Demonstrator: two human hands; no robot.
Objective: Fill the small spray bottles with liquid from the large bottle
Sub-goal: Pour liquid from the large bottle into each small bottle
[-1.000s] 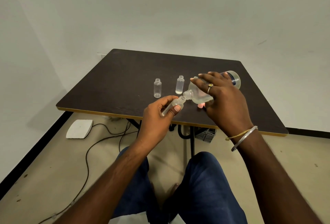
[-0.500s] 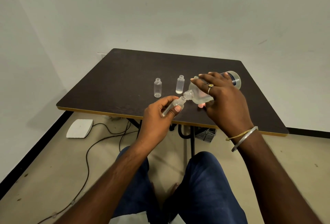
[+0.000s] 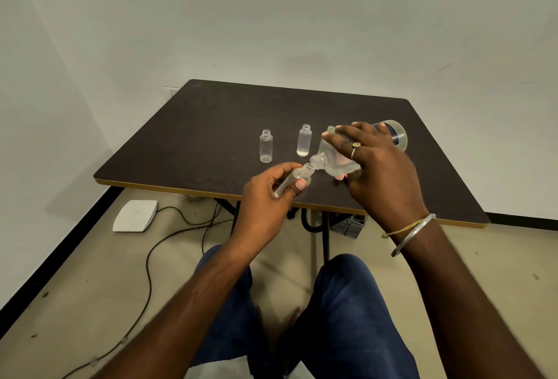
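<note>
My right hand (image 3: 379, 167) grips the large clear bottle (image 3: 333, 160), tipped on its side with its neck pointing left and down. The neck meets the open mouth of a small clear bottle (image 3: 297, 175), held tilted between the thumb and fingers of my left hand (image 3: 265, 206) over the table's front edge. Two more small uncapped bottles stand upright on the dark table (image 3: 196, 143): one (image 3: 266, 146) on the left looks empty, one (image 3: 304, 144) has some liquid at the bottom. A third small bottle's neck (image 3: 331, 129) peeks out behind my right fingers.
The table's front edge with its yellow trim runs just under my hands. On the floor at left lie a white pad (image 3: 136, 215) and black cables (image 3: 169, 227). My knees in blue trousers are below. A wall stands close behind the table.
</note>
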